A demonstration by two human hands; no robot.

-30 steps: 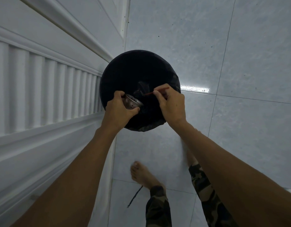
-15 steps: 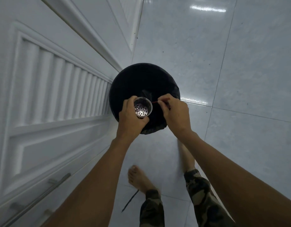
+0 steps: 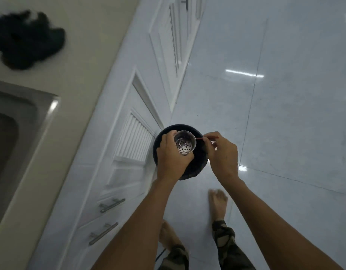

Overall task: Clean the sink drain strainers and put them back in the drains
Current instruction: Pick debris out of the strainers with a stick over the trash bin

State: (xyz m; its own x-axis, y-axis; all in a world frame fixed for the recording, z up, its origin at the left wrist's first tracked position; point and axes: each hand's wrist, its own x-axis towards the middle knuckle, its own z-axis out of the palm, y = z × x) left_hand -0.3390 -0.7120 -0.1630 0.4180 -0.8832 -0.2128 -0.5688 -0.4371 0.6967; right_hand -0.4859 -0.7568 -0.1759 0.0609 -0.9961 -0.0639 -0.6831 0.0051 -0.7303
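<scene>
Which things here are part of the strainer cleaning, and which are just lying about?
In use: strainer in left hand; thin stick in right hand; black bin beneath; sink.
Lying about: dark cloth on counter; cabinet handles.

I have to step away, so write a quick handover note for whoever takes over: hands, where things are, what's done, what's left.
Left hand: holds the metal strainer, open side up, over the black bin on the floor.
Right hand: pinches a thin red stick, tip by the strainer rim.
Sink: up on the counter, to the left.
Done: strainer is out and looks mostly emptied.
Left: finish picking the holes, rinse, refit in the drain. No other strainer is in view.
</scene>
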